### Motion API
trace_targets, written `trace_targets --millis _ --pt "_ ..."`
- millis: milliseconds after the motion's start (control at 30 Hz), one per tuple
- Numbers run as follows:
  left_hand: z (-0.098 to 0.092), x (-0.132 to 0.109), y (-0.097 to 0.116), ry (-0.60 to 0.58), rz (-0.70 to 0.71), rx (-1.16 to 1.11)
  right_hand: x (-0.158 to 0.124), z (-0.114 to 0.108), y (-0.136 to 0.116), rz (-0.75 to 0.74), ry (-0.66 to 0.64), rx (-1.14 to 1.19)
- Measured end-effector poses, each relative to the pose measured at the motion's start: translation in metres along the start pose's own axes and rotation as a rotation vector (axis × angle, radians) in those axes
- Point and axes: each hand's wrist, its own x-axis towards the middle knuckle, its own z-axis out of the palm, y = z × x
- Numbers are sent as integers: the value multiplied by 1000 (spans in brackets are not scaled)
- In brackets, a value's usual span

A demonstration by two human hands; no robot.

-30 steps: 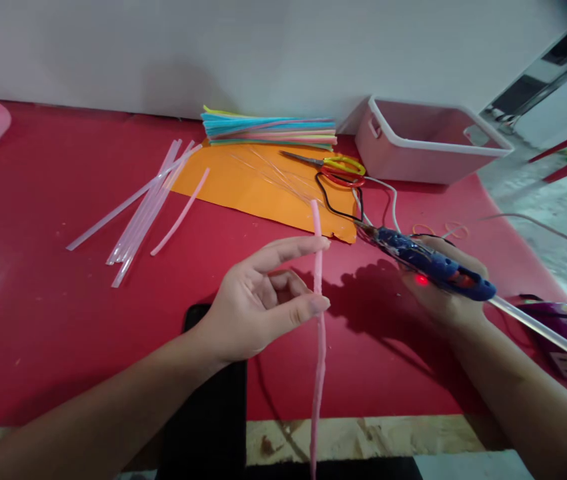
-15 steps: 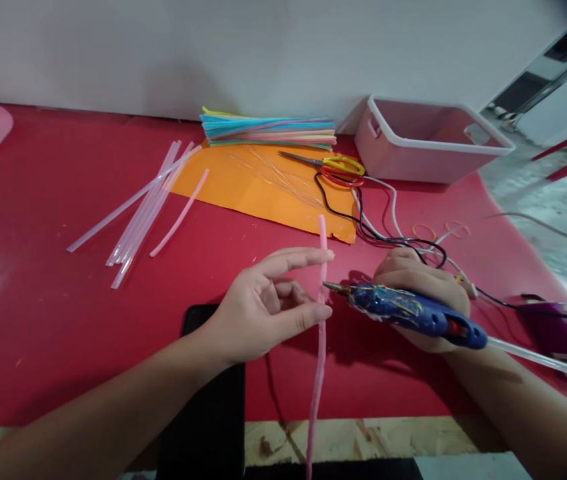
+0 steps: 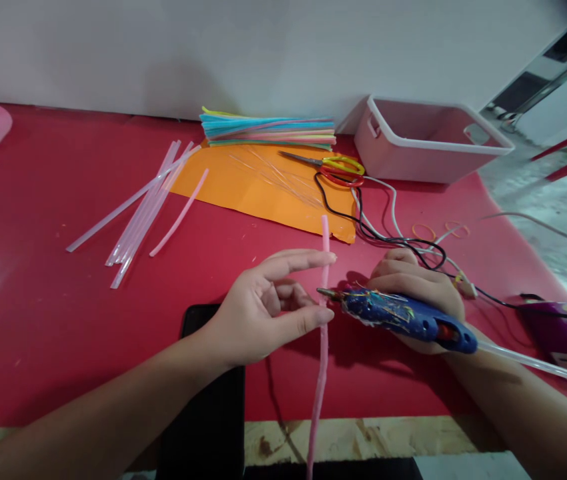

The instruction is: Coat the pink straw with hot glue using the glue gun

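My left hand (image 3: 273,300) holds a long pink pipe cleaner (image 3: 321,373) upright between thumb and fingers, its lower end hanging past the table's front edge. In my right hand (image 3: 416,287) is a blue hot glue gun (image 3: 403,317), streaked with dried glue, with a clear glue stick (image 3: 533,360) sticking out of its back. The metal nozzle (image 3: 328,293) meets the pipe cleaner between my left thumb and index finger. A shorter pink pipe cleaner (image 3: 179,215) lies on the red table, left of centre.
Several glue sticks (image 3: 146,207) lie at left. On an orange sheet (image 3: 263,193) rest scissors (image 3: 341,167) and thin clear strands; a bundle of coloured pipe cleaners (image 3: 268,130) is behind. A pink bin (image 3: 413,150), cables (image 3: 388,233) and a purple device (image 3: 558,327) are at right; a black phone-like slab (image 3: 208,413) in front.
The glue gun has shifted slightly left and down along the pipe cleaner, its nozzle now across it. My left hand and the pipe cleaner have barely moved.
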Motion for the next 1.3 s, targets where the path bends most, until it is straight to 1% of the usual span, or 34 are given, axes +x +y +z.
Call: trace_targets --millis 133,267,400,533,700,833,1000,1300 --pt "1 0 -1 3 42 13 -2 0 1 10 10 21" --pt "1 -1 -1 -1 32 29 -5 0 1 17 3 39" --pt "1 -1 0 -1 25 31 -6 -1 0 40 46 53" --pt "1 -1 1 -5 -17 24 -6 -1 2 19 65 98" --pt "0 -1 1 -12 -64 18 -5 1 3 -22 38 88" --pt "1 -1 1 -9 -44 37 -5 1 4 -9 32 76" --pt "0 -2 -1 -9 -8 35 -7 3 4 9 65 92" --pt "1 -3 0 -21 20 21 -8 2 5 17 55 88"
